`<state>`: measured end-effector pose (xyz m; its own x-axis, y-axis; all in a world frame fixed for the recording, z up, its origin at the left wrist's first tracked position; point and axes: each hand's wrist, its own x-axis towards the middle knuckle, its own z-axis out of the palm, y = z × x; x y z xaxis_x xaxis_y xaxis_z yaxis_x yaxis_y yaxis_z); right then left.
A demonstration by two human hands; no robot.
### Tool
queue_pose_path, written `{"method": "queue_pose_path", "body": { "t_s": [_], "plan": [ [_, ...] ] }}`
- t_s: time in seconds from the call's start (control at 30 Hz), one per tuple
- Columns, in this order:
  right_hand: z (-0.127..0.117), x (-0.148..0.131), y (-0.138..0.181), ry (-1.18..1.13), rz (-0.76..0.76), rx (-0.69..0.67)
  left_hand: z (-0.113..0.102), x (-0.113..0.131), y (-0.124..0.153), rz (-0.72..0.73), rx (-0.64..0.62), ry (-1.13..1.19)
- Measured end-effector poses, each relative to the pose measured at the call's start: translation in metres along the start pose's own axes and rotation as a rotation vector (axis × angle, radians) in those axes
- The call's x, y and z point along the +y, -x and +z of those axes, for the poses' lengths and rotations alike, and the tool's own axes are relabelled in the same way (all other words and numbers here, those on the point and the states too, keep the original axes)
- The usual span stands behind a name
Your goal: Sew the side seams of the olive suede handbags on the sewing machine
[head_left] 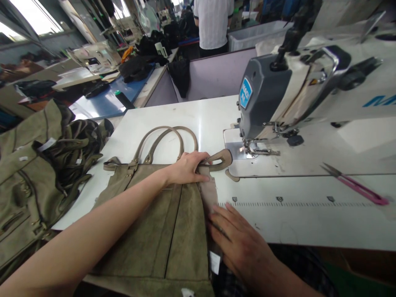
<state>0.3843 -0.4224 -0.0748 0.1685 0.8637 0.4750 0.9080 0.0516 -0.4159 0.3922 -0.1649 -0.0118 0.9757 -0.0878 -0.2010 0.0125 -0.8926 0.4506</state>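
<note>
The olive bag [157, 235] lies on the white bench [262, 227] in front of the person, its two looped handles [163, 127] lying beyond its top edge and its lower end reaching the near side of the bench. The left hand [188, 167] reaches across the bag to its upper right corner, its grip closed there with the thumb over the front, just beside a strap loop [228, 159] that sticks out to the right. The right hand [244, 243] lies at the bag's right side, fingers loosely extended and tips by a pale fabric strip [208, 192] along that edge; whether its grip pinches any cloth I cannot tell. A white tag [214, 262] shows beside the bag's lower right side, near the right hand. The sewing machine [266, 95] stands to the right, its needle area near the strap loop but apart from it. A printed ruler scale [297, 204] runs along the bench, and pink-handled snips [355, 184] lie farther right. More olive bags [27, 181] are heaped at left, and a person in a white top [214, 24] stands in the background.
</note>
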Motion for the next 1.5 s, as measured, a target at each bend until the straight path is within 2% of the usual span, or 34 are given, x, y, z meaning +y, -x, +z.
{"method": "queue_pose_path", "body": {
  "t_s": [0.1,0.3,0.53,0.7,0.8,0.93,1.07,1.3,1.5],
  "plan": [
    [0.001,-0.004,-0.005,-0.054,-0.002,0.039,-0.002,0.0,-0.003,-0.011,-0.029,0.013],
    [-0.031,-0.003,-0.019,-0.336,0.026,-0.27,-0.002,0.003,-0.005,-0.015,-0.023,0.01],
    [-0.023,0.009,-0.02,-0.219,-0.079,-0.135,0.003,0.004,-0.006,-0.041,0.042,0.009],
    [-0.015,0.001,-0.025,-0.235,-0.098,0.026,0.005,0.003,-0.008,-0.022,0.058,-0.004],
    [-0.007,-0.005,-0.027,-0.316,-0.081,0.065,0.006,0.002,-0.008,-0.015,0.065,0.004],
    [-0.001,-0.009,-0.019,-0.261,-0.085,0.114,0.007,-0.001,-0.009,0.004,0.085,0.004],
    [-0.002,-0.009,-0.008,-0.198,-0.008,0.106,0.008,-0.002,-0.01,0.001,0.092,0.006],
    [-0.003,-0.008,-0.006,-0.186,-0.023,0.137,0.006,0.001,-0.009,-0.02,0.072,0.031],
    [0.001,-0.018,0.005,-0.086,0.012,0.042,0.006,0.0,-0.01,-0.014,0.078,0.033]
  ]
}}
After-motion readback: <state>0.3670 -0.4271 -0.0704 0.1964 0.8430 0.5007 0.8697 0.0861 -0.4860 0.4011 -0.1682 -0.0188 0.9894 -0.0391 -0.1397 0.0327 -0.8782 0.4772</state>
